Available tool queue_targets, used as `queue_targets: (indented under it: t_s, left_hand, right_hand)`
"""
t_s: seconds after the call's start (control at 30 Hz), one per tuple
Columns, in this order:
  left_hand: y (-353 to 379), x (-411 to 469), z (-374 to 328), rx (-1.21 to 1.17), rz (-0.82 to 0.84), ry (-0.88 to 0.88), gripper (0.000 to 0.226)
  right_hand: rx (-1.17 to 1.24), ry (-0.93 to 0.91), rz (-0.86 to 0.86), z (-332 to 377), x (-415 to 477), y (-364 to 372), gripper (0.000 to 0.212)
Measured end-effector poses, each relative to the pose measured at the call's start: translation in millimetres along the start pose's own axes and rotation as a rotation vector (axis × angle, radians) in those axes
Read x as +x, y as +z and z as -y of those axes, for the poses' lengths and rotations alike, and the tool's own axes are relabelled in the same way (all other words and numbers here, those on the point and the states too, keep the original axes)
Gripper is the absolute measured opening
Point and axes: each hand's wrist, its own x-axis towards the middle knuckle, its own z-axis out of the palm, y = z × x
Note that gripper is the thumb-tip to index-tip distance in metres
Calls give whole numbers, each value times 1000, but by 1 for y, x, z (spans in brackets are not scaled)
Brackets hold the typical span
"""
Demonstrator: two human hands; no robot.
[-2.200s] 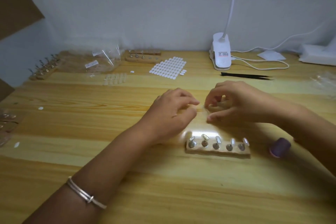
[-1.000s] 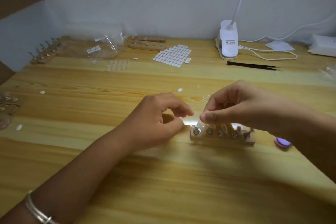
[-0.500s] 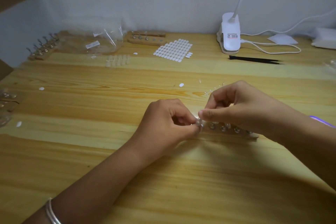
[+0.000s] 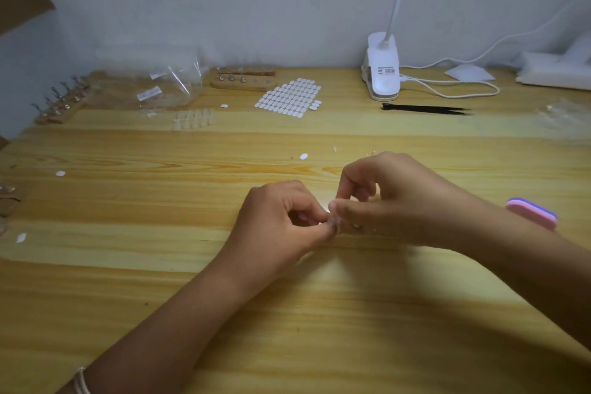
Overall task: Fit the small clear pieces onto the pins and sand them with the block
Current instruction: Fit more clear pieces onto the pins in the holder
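A person's left hand (image 4: 281, 221) and right hand (image 4: 383, 201) meet at the middle of a pale wooden surface (image 4: 160, 265). The fingers (image 4: 307, 201) of both are curled, and the thumb and forefinger tips of each are clamped together on one small clear piece (image 4: 332, 221). The piece is too small and blurred to tell which way it points. Just beside it a metal pin (image 4: 356, 226) shows under the right palm. The rest of its holder is hidden, so its long axis cannot be read. Beyond the right forearm lies the pink-and-purple sanding block (image 4: 532, 213), its long axis running diagonally from far left to near right. Along the back stand a clip lamp (image 4: 382, 73), black tweezers (image 4: 425, 109) lying left to right, and a sheet of white oval pads (image 4: 289, 94).
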Motion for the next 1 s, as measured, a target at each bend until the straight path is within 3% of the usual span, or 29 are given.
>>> queue_targets:
  t_s: [0.07,0.13,0.2,0.23,0.33,0.43,0.53,0.7,0.9,1.0]
  left_hand:
    - [0,-2,-3,131,-29,56,17]
    - [-1,-5,-9,304,-66,128,14]
    - [-3,-8,-16,372,-115,161,14]
    - [-4,-10,-20,344,-146,156,14]
    - [-1,-16,-36,127,-185,135,10]
    - [14,-19,-56,-202,-103,41,18]
    - [34,-20,-70,-401,2,-20,21]
    - [52,-26,-71,-464,63,-40,22]
    - [56,-29,-64,-359,35,7,22]
    - [56,-29,-60,-324,36,11,28]
  right_hand:
    - [74,-13,-83,-7,-10,-9,10]
    - [116,5,-247,-26,-26,-26,20]
    - [2,52,-379,-51,-47,-46,15]
    - [-63,92,-390,-64,-59,-55,9]
    - [-121,212,-366,-91,-93,-66,18]
    - [-91,171,-299,-88,-110,-54,9]
    - [-206,123,-195,-87,-111,-41,19]
    - [-266,101,-218,-93,-110,-37,14]
    - [-77,-117,-455,-77,-119,-26,23]
    - [-140,-155,-512,-73,-120,-19,22]
